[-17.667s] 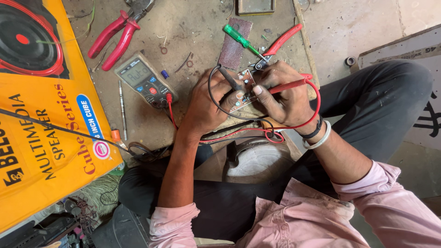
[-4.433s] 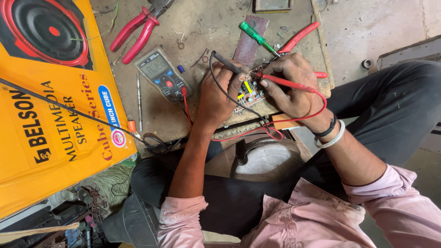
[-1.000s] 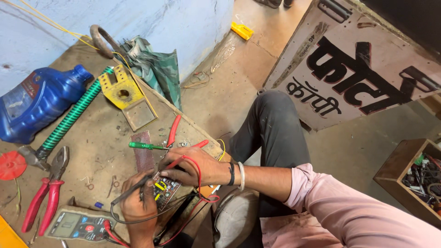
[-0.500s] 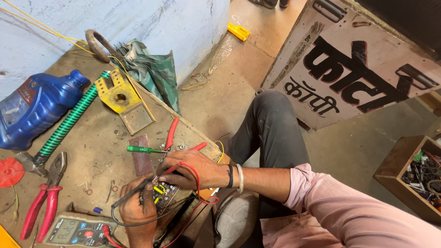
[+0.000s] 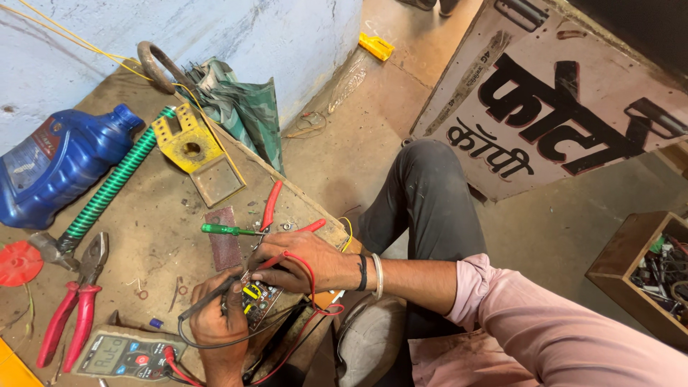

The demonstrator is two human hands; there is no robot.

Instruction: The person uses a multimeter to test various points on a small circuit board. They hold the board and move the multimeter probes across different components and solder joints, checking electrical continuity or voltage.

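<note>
Head view: circuit board (image 5: 259,299) between hands.

The small circuit board (image 5: 256,299) is mostly covered by the left hand (image 5: 218,322) and right hand (image 5: 301,259), so where the probe tips touch it cannot be told. The multimeter (image 5: 123,355) is cut off by the bottom edge, its screen too small to read. The red disc (image 5: 17,262) runs off the left edge. The contents of the wooden box (image 5: 631,258) at right are blurred and cropped.
</note>
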